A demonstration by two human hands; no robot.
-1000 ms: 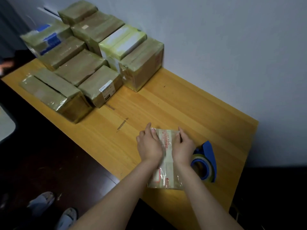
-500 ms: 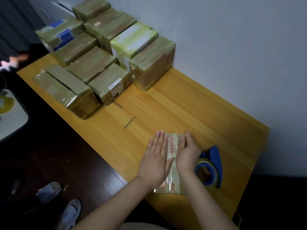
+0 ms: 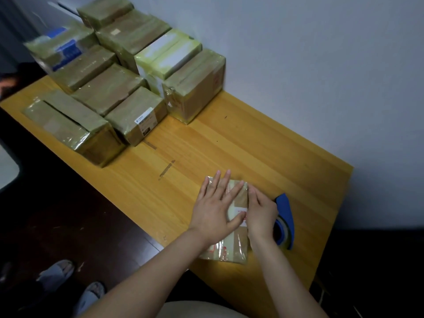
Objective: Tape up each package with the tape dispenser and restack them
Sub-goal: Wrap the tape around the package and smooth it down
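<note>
Pressing left hand (image 3: 215,210) flat on package (image 3: 231,251) top, fingers straight and spread. Pressing right hand (image 3: 261,214) along package right edge, fingers extended, gripping nothing. Leaving tape dispenser (image 3: 286,216) unheld just right of package.

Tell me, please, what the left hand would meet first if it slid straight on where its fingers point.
Beyond the package, the left hand would cross bare table, then probably reach the wall, passing just right of the nearest box; depth is unclear.

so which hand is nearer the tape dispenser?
Right. The right hand rests along the package's right edge, just beside the blue tape dispenser; the left hand lies flat on the package top, farther left.
</note>
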